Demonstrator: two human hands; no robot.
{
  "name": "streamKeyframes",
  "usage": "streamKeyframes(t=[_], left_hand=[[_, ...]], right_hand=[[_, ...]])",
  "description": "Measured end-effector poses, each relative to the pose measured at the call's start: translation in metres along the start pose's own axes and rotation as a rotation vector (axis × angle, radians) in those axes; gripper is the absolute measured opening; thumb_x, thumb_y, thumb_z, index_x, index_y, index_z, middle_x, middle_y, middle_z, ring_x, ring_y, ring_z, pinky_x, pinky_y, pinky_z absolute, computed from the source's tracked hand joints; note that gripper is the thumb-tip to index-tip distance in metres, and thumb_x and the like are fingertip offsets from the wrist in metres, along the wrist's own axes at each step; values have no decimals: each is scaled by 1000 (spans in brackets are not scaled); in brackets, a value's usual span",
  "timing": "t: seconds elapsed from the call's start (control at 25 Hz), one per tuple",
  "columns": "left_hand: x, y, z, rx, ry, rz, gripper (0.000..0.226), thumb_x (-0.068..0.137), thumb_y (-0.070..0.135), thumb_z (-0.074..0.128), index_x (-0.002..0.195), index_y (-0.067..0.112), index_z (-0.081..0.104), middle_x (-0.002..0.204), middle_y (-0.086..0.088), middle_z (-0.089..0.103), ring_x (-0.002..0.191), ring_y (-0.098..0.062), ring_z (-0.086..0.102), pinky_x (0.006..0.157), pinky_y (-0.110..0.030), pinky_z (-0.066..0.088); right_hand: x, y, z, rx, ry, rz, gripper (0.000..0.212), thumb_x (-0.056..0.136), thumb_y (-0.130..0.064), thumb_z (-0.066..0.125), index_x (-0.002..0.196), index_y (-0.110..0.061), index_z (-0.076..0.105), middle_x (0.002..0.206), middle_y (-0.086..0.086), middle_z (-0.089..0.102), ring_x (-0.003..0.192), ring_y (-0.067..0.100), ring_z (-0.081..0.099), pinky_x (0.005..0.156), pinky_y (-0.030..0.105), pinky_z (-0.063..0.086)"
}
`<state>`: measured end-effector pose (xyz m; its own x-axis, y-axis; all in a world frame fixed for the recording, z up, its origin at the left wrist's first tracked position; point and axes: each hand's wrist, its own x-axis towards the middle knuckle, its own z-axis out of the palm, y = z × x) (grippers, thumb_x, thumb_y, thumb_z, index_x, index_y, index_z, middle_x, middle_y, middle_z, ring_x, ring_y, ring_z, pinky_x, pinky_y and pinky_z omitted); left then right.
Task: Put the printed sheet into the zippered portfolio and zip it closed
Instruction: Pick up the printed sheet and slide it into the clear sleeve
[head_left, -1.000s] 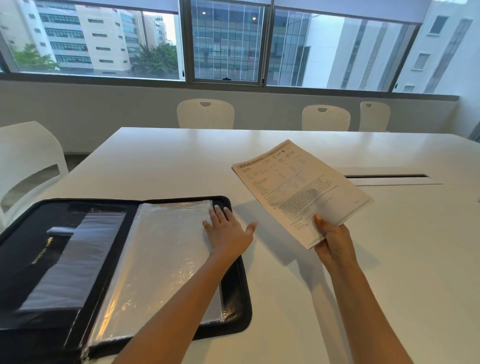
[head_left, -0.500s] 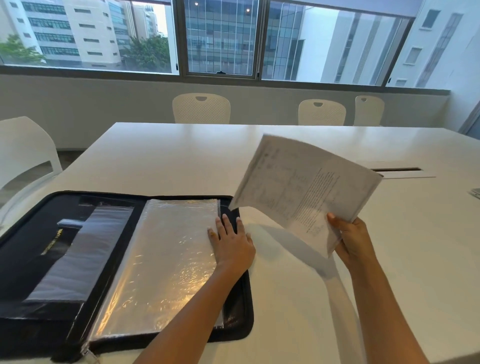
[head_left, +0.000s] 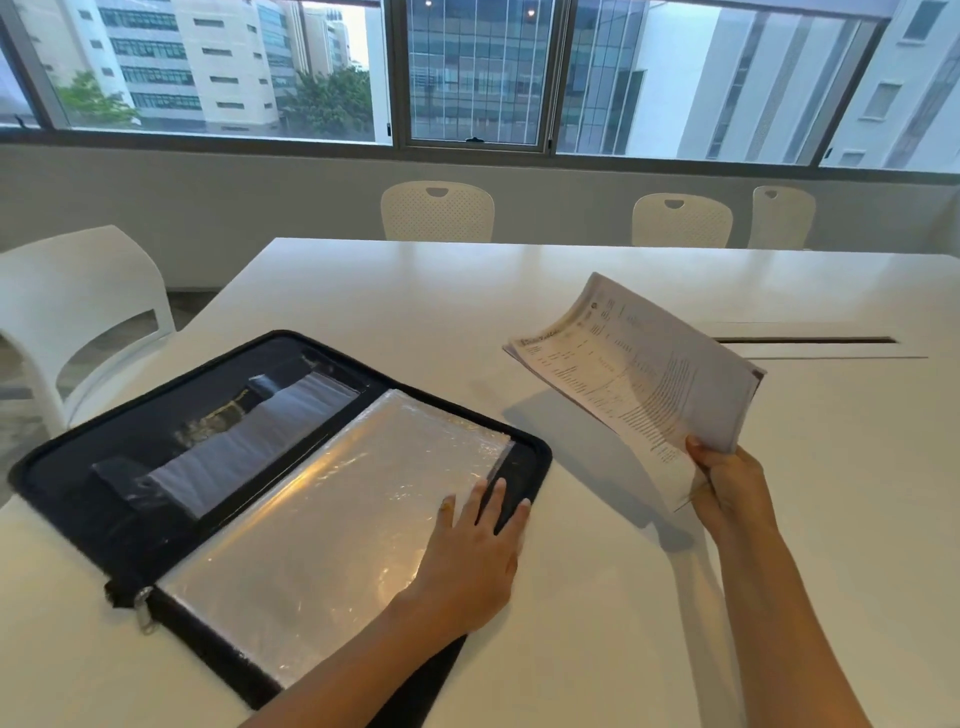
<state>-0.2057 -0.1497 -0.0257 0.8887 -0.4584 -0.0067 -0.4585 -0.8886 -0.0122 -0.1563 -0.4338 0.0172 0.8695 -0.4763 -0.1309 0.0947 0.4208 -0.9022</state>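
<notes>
Found the printed sheet (head_left: 639, 374) off the table, raised in the air to the right of the portfolio and apart from it, not yet inside. Noted it tilted, printed face toward the camera, far edge curling upward, near corner drooping (more than one leaf seems to show at the right edge, but cannot confirm).

Recorded the right hand (head_left: 727, 488) pinching the sheet at its near lower corner, thumb on the printed face, fingers curled behind. Traced its forearm in from the lower right.

Found the zippered portfolio (head_left: 524, 457) lying open and flat on the table, black, with the spine running away from the camera on a slant. Noted a stack of clear plastic sleeves (head_left: 332, 519) filling the right half and a dark pocket with a pale insert (head_left: 234, 457) in the left half.

Recorded the left hand (head_left: 467, 561) resting palm-down on the right edge of the sleeves, fingers straight and spread, tips reaching onto the black border, grasping nothing. Traced its forearm in from the bottom edge, across the portfolio's near corner.

Spotted the zipper pull (head_left: 144, 613) at the near end of the spine.

Beyond, noted the white table (head_left: 467, 301), a cable slot (head_left: 805, 341) past the sheet, white chairs (head_left: 436, 213) along the far side, one more chair (head_left: 78, 301) at the left, and windows (head_left: 467, 73) facing office blocks.
</notes>
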Motion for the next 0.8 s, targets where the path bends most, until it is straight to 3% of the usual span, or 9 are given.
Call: streamKeyframes(t=[0.16, 0.28, 0.32, 0.44, 0.52, 0.6, 0.68, 0.8], left_hand=[[-37, -23, -8, 38, -46, 181, 56, 100, 43, 11, 153, 30, -1, 162, -9, -1, 148, -31, -3, 117, -55, 2], [-67, -45, -13, 113, -119, 301, 54, 101, 43, 26, 152, 30, 16, 158, -7, 24, 144, -30, 24, 112, -54, 26], [-77, -49, -17, 132, -150, 316, 54, 100, 42, 26, 152, 32, 18, 158, -5, 26, 144, -29, 26, 111, -53, 27], [-102, -58, -26, 20, -210, 350, 54, 100, 41, 23, 150, 42, 2, 162, 4, -2, 147, -23, -7, 113, -47, -6], [-114, -61, -31, -57, -279, 345, 51, 99, 47, 21, 147, 47, 4, 161, 10, -5, 147, -21, -11, 111, -41, -10], [-123, -63, -35, -118, -311, 346, 56, 92, 64, 8, 145, 47, 16, 161, 10, 7, 149, -22, 1, 112, -41, -4], [-127, -63, -45, -168, -324, 316, 65, 87, 67, 3, 141, 46, 33, 157, 13, 25, 146, -18, 19, 116, -40, 9], [-107, -49, -55, -228, -135, 145, 47, 98, 56, 24, 122, 34, 59, 123, 15, 62, 109, -5, 55, 109, -34, 32]], right_hand=[[-4, 9, 7, 32, -16, 30, 38, 89, 6, 52, 127, 0, 54, 108, 12, 67, 73, 18, 73, 57, 31, 60], [-6, 15, 11, 25, -24, 39, 39, 90, 5, 52, 128, -1, 53, 109, 11, 67, 77, 18, 73, 59, 32, 60], [-7, 17, 13, 26, -19, 45, 39, 90, 5, 53, 128, -1, 53, 110, 11, 67, 77, 18, 73, 60, 33, 61], [-12, 23, 14, 10, -8, 59, 36, 89, 5, 54, 124, -1, 55, 103, 9, 71, 75, 18, 73, 63, 34, 61], [-19, 26, 16, -6, -7, 74, 28, 89, 5, 54, 114, -4, 61, 86, 4, 76, 71, 18, 73, 60, 33, 61], [-27, 27, 18, -19, -14, 90, 21, 89, 5, 54, 100, -10, 64, 76, -1, 77, 68, 16, 73, 56, 31, 60], [-34, 28, 19, -17, -13, 96, 21, 89, 4, 54, 96, -13, 63, 74, -3, 77, 67, 15, 73, 56, 30, 60], [-41, 27, 20, -12, -17, 87, 20, 90, 2, 55, 98, -14, 63, 74, -5, 77, 68, 14, 73, 57, 30, 60]])
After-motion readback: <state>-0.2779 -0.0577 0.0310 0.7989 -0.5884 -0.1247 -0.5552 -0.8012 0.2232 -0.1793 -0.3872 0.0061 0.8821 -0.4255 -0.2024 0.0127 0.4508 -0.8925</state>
